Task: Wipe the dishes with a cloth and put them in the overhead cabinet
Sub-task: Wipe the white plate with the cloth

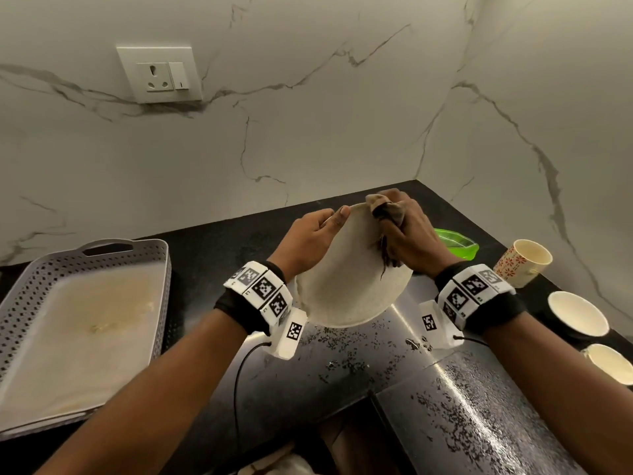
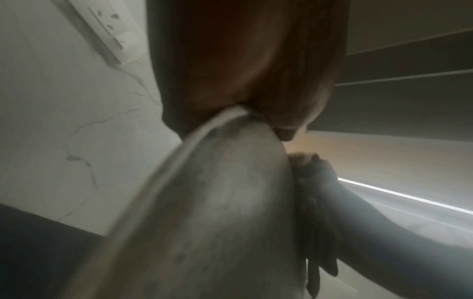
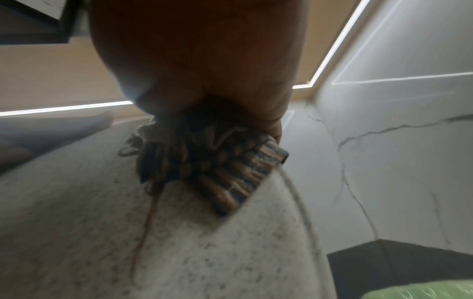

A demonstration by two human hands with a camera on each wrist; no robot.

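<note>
A speckled off-white plate (image 1: 352,286) is held tilted above the black counter. My left hand (image 1: 315,241) grips its left rim, thumb lying over the top edge. My right hand (image 1: 407,234) clutches a bunched brown striped cloth (image 1: 387,210) and presses it against the plate's upper right rim. The left wrist view shows the plate (image 2: 217,212) edge-on under the left hand (image 2: 245,81), with the cloth (image 2: 314,202) beyond. In the right wrist view the cloth (image 3: 210,161) wraps over the plate (image 3: 179,242) rim beneath the right hand (image 3: 199,60). A loose thread hangs from the cloth.
A grey perforated tray (image 1: 20,303) lined with a stained sheet lies at the left. A green dish (image 1: 455,241) sits behind the plate. A flowered cup (image 1: 524,262) and two white cups (image 1: 579,313) stand at the right. A wall socket (image 1: 159,75) is mounted above.
</note>
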